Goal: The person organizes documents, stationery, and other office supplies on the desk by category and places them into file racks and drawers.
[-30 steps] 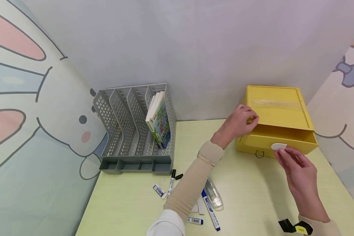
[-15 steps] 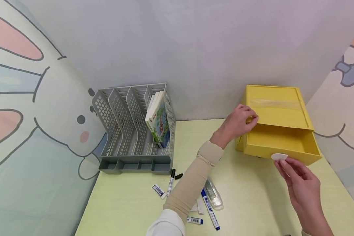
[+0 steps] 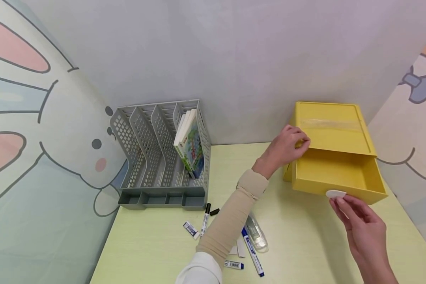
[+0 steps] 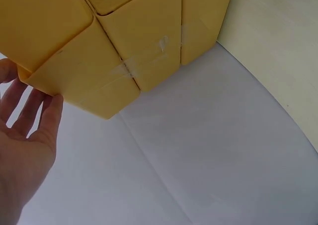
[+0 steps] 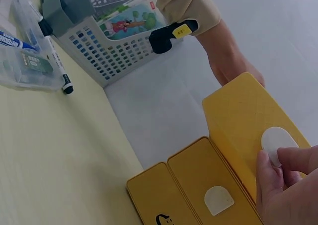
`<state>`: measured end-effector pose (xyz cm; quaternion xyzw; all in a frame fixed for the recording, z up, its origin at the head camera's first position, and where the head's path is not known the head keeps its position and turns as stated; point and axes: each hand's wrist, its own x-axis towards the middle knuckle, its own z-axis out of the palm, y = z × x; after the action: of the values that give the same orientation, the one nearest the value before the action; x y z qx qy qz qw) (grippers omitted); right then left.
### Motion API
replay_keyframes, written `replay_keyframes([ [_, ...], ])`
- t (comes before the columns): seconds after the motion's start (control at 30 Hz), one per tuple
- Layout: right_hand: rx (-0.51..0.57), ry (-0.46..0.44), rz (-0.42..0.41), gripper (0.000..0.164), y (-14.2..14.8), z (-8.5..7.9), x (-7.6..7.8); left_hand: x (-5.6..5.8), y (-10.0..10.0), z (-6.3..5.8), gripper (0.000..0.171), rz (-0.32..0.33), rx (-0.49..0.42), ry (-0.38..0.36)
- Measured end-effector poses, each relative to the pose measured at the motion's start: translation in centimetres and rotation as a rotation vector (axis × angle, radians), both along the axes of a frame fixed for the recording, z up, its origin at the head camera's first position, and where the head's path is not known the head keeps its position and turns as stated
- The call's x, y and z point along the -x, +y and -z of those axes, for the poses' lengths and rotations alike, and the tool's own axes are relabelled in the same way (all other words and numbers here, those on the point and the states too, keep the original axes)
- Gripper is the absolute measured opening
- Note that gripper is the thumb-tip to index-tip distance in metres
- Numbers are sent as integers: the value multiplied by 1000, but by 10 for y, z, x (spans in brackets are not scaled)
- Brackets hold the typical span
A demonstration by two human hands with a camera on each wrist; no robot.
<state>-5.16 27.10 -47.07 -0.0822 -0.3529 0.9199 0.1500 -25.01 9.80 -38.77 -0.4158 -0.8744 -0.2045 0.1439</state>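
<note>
A yellow desktop drawer cabinet (image 3: 331, 136) stands at the back right of the table. Its top drawer (image 3: 310, 185) is pulled out, and the inside that shows in the head view looks bare. My right hand (image 3: 367, 232) pinches the white knob (image 5: 276, 141) on that drawer's front between thumb and fingers. At the cabinet's front left top corner, my left hand (image 3: 285, 148) grips the edge; its fingers lie against the casing in the left wrist view. The lower drawers, seen from the right wrist, are shut, one bearing another white knob (image 5: 218, 200).
A grey file rack (image 3: 163, 157) with books (image 3: 192, 146) in its right slot stands at the back left. Markers (image 3: 253, 252), a glue stick or eraser-like white piece (image 3: 191, 230) and a clear case (image 3: 257, 234) lie near the front, partly under my left forearm.
My right hand has drawn the top drawer further out toward me and slightly down in view. My left hand has stayed at the cabinet's corner.
</note>
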Motion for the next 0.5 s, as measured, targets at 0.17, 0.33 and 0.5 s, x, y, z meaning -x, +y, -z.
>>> replay_keyframes([
  [0.17,5,48,-5,29,-1,5,-2,0,0,-1,20,-7,13,1],
  [0.33,-5,73,-8,30,0,9,-2,0,0,-1,20,-10,15,4],
  [0.5,-20,76,-12,31,1,10,-2,1,0,1,20,-5,15,7],
])
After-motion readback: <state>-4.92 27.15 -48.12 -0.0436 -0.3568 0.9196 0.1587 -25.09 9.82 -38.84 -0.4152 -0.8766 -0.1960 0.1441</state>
